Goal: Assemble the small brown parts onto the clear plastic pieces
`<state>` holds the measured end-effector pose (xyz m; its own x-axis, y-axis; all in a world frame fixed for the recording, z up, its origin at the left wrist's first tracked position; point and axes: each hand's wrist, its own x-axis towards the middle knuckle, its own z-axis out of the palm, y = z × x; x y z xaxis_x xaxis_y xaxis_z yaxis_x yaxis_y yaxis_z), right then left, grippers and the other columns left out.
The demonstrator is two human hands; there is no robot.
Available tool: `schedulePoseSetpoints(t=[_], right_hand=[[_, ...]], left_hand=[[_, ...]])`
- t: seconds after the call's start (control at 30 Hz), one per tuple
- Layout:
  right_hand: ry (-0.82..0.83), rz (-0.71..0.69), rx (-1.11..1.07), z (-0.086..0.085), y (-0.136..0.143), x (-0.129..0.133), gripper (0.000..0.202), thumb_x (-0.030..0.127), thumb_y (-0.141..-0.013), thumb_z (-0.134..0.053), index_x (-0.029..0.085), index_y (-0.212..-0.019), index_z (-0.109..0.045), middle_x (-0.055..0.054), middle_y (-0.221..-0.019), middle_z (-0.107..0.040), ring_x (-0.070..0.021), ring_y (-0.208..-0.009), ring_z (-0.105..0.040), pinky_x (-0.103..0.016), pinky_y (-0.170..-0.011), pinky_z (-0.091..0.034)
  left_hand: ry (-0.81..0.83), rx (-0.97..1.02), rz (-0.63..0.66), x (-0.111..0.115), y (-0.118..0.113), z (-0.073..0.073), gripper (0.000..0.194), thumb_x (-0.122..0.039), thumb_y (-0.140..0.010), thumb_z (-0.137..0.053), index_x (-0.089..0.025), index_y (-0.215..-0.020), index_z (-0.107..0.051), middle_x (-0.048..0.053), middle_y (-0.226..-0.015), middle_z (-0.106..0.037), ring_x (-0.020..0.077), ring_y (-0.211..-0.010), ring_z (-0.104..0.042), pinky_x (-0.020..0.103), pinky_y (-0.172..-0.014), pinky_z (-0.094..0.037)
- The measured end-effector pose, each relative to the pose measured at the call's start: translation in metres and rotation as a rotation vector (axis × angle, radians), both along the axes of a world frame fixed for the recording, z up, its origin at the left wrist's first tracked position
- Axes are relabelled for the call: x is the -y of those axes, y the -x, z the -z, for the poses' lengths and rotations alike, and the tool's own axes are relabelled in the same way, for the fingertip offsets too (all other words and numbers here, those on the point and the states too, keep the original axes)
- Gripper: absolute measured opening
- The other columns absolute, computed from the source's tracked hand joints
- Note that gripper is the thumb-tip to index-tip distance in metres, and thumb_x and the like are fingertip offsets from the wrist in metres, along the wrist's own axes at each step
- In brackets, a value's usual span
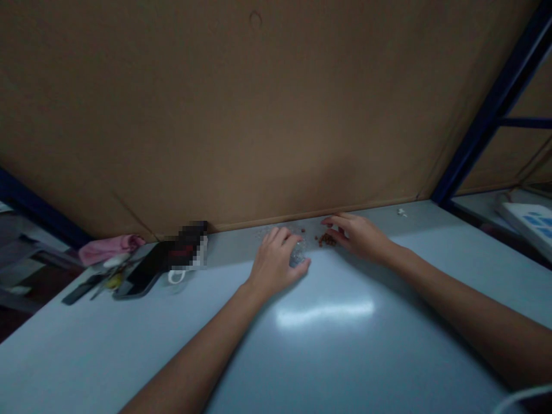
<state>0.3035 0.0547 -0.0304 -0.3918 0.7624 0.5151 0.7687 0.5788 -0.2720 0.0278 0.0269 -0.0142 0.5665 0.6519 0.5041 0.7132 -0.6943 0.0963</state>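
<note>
My left hand rests on the table, its fingers curved and its thumb held apart. Between thumb and fingers lies a heap of small clear pieces, partly covered by the hand; more clear bits are scattered beyond the fingertips. To the right, a small cluster of brown bead-like pieces lies on the table. My right hand reaches in beside that cluster, thumb and index finger apart, with nothing visible between them. One single brown piece sits away from the cluster, between the two hands.
A brown board wall rises behind the grey table. On the left lie a pink cloth, a dark phone, keys and a blurred-out dark item. A white scrap lies at the back right, near a blue post.
</note>
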Motion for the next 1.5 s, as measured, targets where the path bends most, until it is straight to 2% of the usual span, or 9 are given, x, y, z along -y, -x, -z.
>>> schedulePoseSetpoints(t=[0.13,0.3,0.4,0.63,0.73,1.0,1.13,1.3,1.5], right_hand=[[0.025,0.012,-0.035,-0.004,0.014,-0.007,0.028,0.023,-0.1,-0.059,0.017,-0.122,-0.076,-0.013,-0.107,-0.079,-0.0233,-0.083,-0.072,-0.034,-0.082,-0.053],[0.085,-0.115,0.032,-0.015,0.046,-0.035,0.028,0.013,-0.094,-0.061,0.019,-0.113,-0.08,-0.014,-0.113,-0.079,-0.0278,-0.106,-0.072,-0.037,-0.097,-0.053],[0.172,-0.072,0.066,-0.022,0.059,-0.05,0.021,0.015,-0.091,-0.067,0.02,-0.105,-0.082,-0.013,-0.111,-0.079,-0.03,-0.109,-0.071,-0.038,-0.095,-0.054],[0.337,-0.071,0.046,-0.02,0.062,-0.056,0.018,0.012,-0.089,-0.064,0.019,-0.092,-0.081,-0.004,-0.071,-0.076,-0.0162,-0.051,-0.065,-0.027,-0.057,-0.051],[0.368,-0.072,0.03,-0.018,0.057,-0.054,0.018,0.012,-0.086,-0.064,0.018,-0.092,-0.08,-0.003,-0.064,-0.074,-0.0161,-0.046,-0.062,-0.027,-0.054,-0.049],[0.345,-0.11,0.018,-0.025,0.031,-0.036,0.015,0.019,-0.089,-0.065,0.02,-0.095,-0.078,-0.005,-0.086,-0.08,-0.0222,-0.074,-0.074,-0.03,-0.072,-0.055],[0.121,-0.077,-0.035,-0.018,0.011,-0.018,0.021,0.03,-0.095,-0.066,0.02,-0.11,-0.077,-0.011,-0.114,-0.079,-0.0297,-0.11,-0.073,-0.04,-0.099,-0.054],[-0.003,0.035,-0.139,0.008,-0.013,0.0,0.054,0.056,-0.098,-0.066,0.016,-0.133,-0.068,-0.019,-0.135,-0.07,-0.0355,-0.132,-0.062,-0.052,-0.113,-0.047],[0.102,0.037,-0.107,0.02,-0.018,0.005,0.077,0.069,-0.097,-0.059,0.017,-0.153,-0.054,-0.02,-0.151,-0.06,-0.0384,-0.141,-0.054,-0.057,-0.118,-0.044]], left_hand=[[0.01,0.08,-0.085,-0.003,0.001,0.006,0.072,-0.055,-0.079,-0.083,-0.022,-0.138,-0.059,0.017,-0.145,-0.057,0.0388,-0.137,-0.05,0.056,-0.117,-0.04],[0.072,0.105,-0.253,-0.013,0.008,0.017,0.109,-0.072,-0.069,-0.084,-0.017,-0.154,-0.045,0.023,-0.166,-0.039,0.0442,-0.156,-0.03,0.059,-0.127,-0.026],[0.125,0.092,-0.324,-0.017,0.01,0.022,0.122,-0.08,-0.065,-0.081,-0.016,-0.16,-0.04,0.024,-0.171,-0.031,0.0467,-0.16,-0.022,0.061,-0.129,-0.021],[0.214,0.101,-0.387,-0.021,0.011,0.028,0.123,-0.089,-0.062,-0.075,-0.019,-0.158,-0.042,0.023,-0.171,-0.031,0.048,-0.161,-0.02,0.062,-0.127,-0.023],[0.231,0.099,-0.387,-0.022,0.011,0.029,0.123,-0.09,-0.062,-0.075,-0.018,-0.157,-0.044,0.024,-0.171,-0.031,0.0489,-0.16,-0.023,0.061,-0.126,-0.025],[0.243,0.064,-0.301,-0.021,0.013,0.025,0.111,-0.081,-0.072,-0.074,-0.015,-0.157,-0.045,0.023,-0.165,-0.043,0.0454,-0.157,-0.033,0.057,-0.126,-0.03],[0.245,0.076,-0.23,-0.022,0.014,0.023,0.108,-0.077,-0.075,-0.076,-0.015,-0.158,-0.044,0.022,-0.165,-0.043,0.0425,-0.155,-0.038,0.053,-0.126,-0.034],[0.179,0.112,-0.25,-0.03,0.024,0.017,0.114,-0.084,-0.072,-0.075,-0.019,-0.159,-0.043,0.021,-0.166,-0.041,0.0426,-0.155,-0.036,0.057,-0.127,-0.03],[0.31,0.107,-0.345,-0.048,0.048,0.018,0.123,-0.091,-0.071,-0.07,-0.022,-0.165,-0.032,0.017,-0.173,-0.03,0.0407,-0.158,-0.032,0.053,-0.128,-0.031]])
